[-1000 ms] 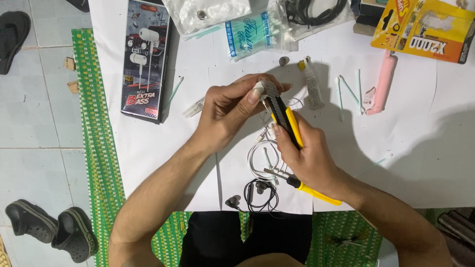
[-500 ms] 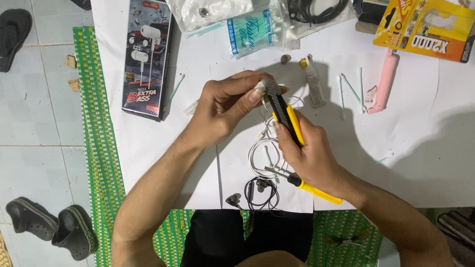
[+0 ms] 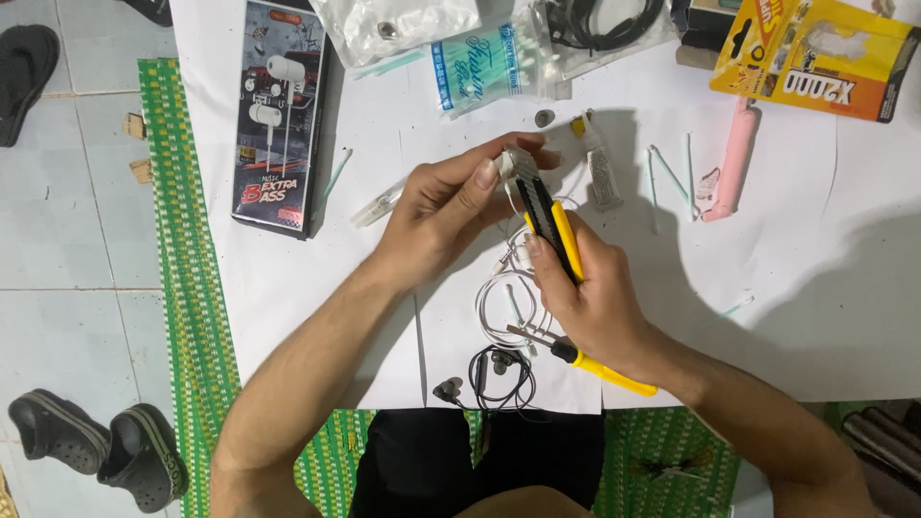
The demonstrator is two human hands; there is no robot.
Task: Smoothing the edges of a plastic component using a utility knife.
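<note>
While a small white part (image 3: 506, 163) is pinched by the left hand (image 3: 451, 206), it is met by a blade.
The yellow-black utility knife (image 3: 549, 223) is gripped by the right hand (image 3: 590, 302), wrist bent, above the bench (image 3: 815, 288) middle.

Both forearms reach in from the near edge and converge, left hand (image 3: 451, 206) pinching with thumb and fingertips, right hand (image 3: 587, 293) curled in a fist-like grip.

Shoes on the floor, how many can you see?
3: a pair of dark clogs side by side at lower left, and one black sandal at upper left. More may lie outside the view.
</note>
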